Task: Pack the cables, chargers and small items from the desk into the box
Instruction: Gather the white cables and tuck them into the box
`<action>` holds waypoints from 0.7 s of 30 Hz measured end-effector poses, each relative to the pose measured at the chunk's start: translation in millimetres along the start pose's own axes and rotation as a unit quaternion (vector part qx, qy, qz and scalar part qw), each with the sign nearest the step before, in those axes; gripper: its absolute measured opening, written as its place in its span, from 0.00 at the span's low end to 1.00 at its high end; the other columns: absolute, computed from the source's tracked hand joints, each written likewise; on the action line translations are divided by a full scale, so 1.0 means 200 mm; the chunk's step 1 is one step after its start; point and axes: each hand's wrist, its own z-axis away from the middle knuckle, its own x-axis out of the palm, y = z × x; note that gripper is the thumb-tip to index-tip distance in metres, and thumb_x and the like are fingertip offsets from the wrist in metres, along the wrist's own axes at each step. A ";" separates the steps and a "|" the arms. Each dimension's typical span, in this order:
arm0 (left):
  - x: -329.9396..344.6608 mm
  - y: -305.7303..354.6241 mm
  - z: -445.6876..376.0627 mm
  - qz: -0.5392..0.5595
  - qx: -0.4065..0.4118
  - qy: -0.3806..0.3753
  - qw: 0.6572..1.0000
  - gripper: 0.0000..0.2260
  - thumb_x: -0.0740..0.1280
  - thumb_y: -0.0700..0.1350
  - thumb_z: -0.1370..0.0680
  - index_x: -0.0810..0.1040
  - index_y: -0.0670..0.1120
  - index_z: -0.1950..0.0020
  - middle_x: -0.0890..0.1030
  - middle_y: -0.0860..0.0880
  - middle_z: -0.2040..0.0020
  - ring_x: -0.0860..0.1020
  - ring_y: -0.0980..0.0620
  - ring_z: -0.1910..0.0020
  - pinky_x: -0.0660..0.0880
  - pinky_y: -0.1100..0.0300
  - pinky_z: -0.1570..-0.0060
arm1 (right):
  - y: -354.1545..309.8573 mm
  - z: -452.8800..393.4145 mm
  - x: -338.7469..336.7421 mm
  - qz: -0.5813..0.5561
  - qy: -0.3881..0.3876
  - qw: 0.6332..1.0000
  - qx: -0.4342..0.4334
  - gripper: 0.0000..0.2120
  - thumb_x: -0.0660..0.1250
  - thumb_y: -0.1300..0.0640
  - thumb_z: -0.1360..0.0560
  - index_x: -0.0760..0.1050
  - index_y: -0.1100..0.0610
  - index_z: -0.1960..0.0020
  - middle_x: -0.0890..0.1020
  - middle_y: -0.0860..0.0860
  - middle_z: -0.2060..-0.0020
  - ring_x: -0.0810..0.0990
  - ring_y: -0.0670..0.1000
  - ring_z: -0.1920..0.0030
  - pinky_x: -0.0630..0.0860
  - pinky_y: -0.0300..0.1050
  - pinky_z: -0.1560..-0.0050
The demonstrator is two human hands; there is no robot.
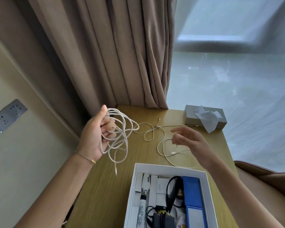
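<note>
My left hand [95, 135] is raised above the desk's left edge and grips a bundle of loops of a white cable [120, 139]. One plug end dangles below the hand. The cable's free length trails right across the wooden desk [109, 186] in loose curves toward the tissue box. My right hand [186, 139] hovers over that trailing part with fingers spread and relaxed, holding nothing. The white box [206, 181] stands at the near edge. It holds a blue case, a white 120W charger, a black adapter with cord, and a white pen-like device.
A grey tissue box [189, 116] sits at the desk's far right corner. Brown curtains [113, 55] hang behind the desk and a window lies to the right. A wall socket panel [7, 117] is on the left wall. A brown chair arm [266, 175] shows at right.
</note>
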 end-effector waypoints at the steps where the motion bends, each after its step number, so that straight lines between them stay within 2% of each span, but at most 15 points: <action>1: 0.02 -0.03 0.02 0.016 -0.024 -0.020 0.999 0.23 0.63 0.55 0.19 0.55 0.51 0.67 0.58 0.54 0.75 0.51 0.55 0.72 0.52 0.63 0.75 | -0.03 0.00 0.05 0.023 -0.015 1.000 -0.009 0.16 0.72 0.50 0.24 0.79 0.50 0.37 0.84 0.53 0.48 0.83 0.53 0.46 0.78 0.49 0.40; 3: 0.06 -0.08 0.05 0.072 -0.069 -0.057 0.993 0.23 0.64 0.55 0.20 0.56 0.51 0.68 0.59 0.54 0.75 0.52 0.55 0.72 0.52 0.63 0.74 | -0.06 0.02 0.15 0.048 -0.063 0.997 -0.019 0.31 0.75 0.45 0.28 0.70 0.44 0.27 0.80 0.49 0.36 0.77 0.48 0.34 0.73 0.48 0.32; 5: 0.11 -0.13 0.07 0.139 -0.107 -0.083 0.981 0.23 0.63 0.56 0.20 0.60 0.50 0.70 0.60 0.53 0.75 0.55 0.56 0.74 0.54 0.64 0.74 | -0.06 0.06 0.27 0.024 -0.124 0.992 -0.014 0.44 0.77 0.38 0.33 0.59 0.40 0.22 0.72 0.47 0.27 0.70 0.46 0.27 0.67 0.45 0.27; 7: 0.14 -0.17 0.10 0.182 -0.126 -0.094 0.971 0.24 0.62 0.58 0.19 0.62 0.50 0.71 0.61 0.53 0.76 0.60 0.56 0.77 0.59 0.66 0.75 | -0.03 0.10 0.38 -0.057 -0.190 0.980 0.000 0.51 0.77 0.36 0.34 0.53 0.40 0.20 0.68 0.50 0.24 0.67 0.49 0.24 0.64 0.50 0.25; 9: 0.17 -0.22 0.12 0.195 -0.126 -0.090 0.968 0.24 0.62 0.60 0.19 0.62 0.50 0.71 0.62 0.53 0.76 0.61 0.56 0.78 0.67 0.66 0.75 | 0.00 0.13 0.45 -0.140 -0.250 0.958 0.025 0.51 0.77 0.38 0.33 0.52 0.43 0.19 0.69 0.55 0.24 0.69 0.56 0.25 0.65 0.57 0.26; 10: 0.18 -0.24 0.13 0.191 -0.120 -0.084 0.971 0.24 0.62 0.61 0.20 0.62 0.50 0.71 0.62 0.53 0.76 0.61 0.56 0.78 0.68 0.67 0.73 | 0.02 0.14 0.46 -0.174 -0.276 0.944 0.044 0.50 0.77 0.40 0.32 0.53 0.46 0.19 0.71 0.58 0.26 0.73 0.58 0.29 0.68 0.58 0.28; 12: 0.18 -0.28 0.12 0.165 -0.098 -0.069 0.979 0.25 0.64 0.63 0.23 0.61 0.50 0.71 0.62 0.53 0.76 0.60 0.56 0.79 0.61 0.65 0.64 | 0.06 0.18 0.47 -0.233 -0.315 0.916 0.086 0.44 0.77 0.47 0.29 0.57 0.51 0.20 0.74 0.66 0.33 0.81 0.61 0.41 0.76 0.57 0.37; 14: 0.16 -0.30 0.11 0.142 -0.076 -0.062 0.985 0.25 0.66 0.62 0.24 0.60 0.50 0.70 0.60 0.53 0.75 0.59 0.56 0.77 0.61 0.61 0.61 | 0.10 0.23 0.45 -0.251 -0.314 0.906 0.130 0.35 0.74 0.57 0.25 0.63 0.55 0.23 0.78 0.69 0.47 0.83 0.54 0.60 0.81 0.46 0.56; 15: 0.15 -0.32 0.10 0.136 -0.071 -0.062 0.986 0.25 0.67 0.60 0.23 0.59 0.50 0.70 0.59 0.53 0.74 0.58 0.56 0.77 0.62 0.62 0.63 | 0.12 0.25 0.43 -0.241 -0.295 0.914 0.143 0.28 0.72 0.59 0.23 0.67 0.57 0.26 0.78 0.63 0.56 0.77 0.49 0.68 0.76 0.39 0.66; 17: 0.12 -0.36 0.07 0.116 -0.086 -0.051 0.988 0.24 0.67 0.57 0.21 0.58 0.50 0.69 0.58 0.53 0.73 0.57 0.56 0.76 0.62 0.65 0.74 | 0.16 0.29 0.38 -0.223 -0.234 0.934 0.151 0.11 0.65 0.60 0.19 0.77 0.58 0.38 0.69 0.50 0.68 0.65 0.45 0.74 0.64 0.34 0.74; 18: 0.10 -0.39 0.07 0.097 -0.100 -0.039 0.990 0.24 0.67 0.57 0.21 0.59 0.50 0.69 0.58 0.53 0.73 0.58 0.56 0.76 0.62 0.65 0.76 | 0.17 0.31 0.35 -0.224 -0.204 0.939 0.160 0.07 0.63 0.60 0.18 0.79 0.57 0.44 0.65 0.48 0.70 0.61 0.45 0.74 0.61 0.34 0.75; 19: 0.08 -0.43 0.08 0.073 -0.113 -0.024 0.991 0.23 0.68 0.57 0.22 0.61 0.50 0.70 0.59 0.53 0.72 0.58 0.56 0.76 0.63 0.65 0.77 | 0.19 0.33 0.33 -0.229 -0.175 0.942 0.172 0.08 0.61 0.61 0.18 0.79 0.56 0.49 0.64 0.47 0.71 0.59 0.45 0.74 0.59 0.34 0.75; 21: 0.04 -0.54 0.11 0.029 -0.134 0.000 0.991 0.20 0.68 0.59 0.23 0.69 0.50 0.69 0.60 0.53 0.72 0.60 0.56 0.75 0.65 0.64 0.75 | 0.24 0.37 0.26 -0.226 -0.125 0.949 0.182 0.05 0.64 0.62 0.20 0.77 0.57 0.54 0.62 0.47 0.71 0.57 0.46 0.74 0.56 0.35 0.76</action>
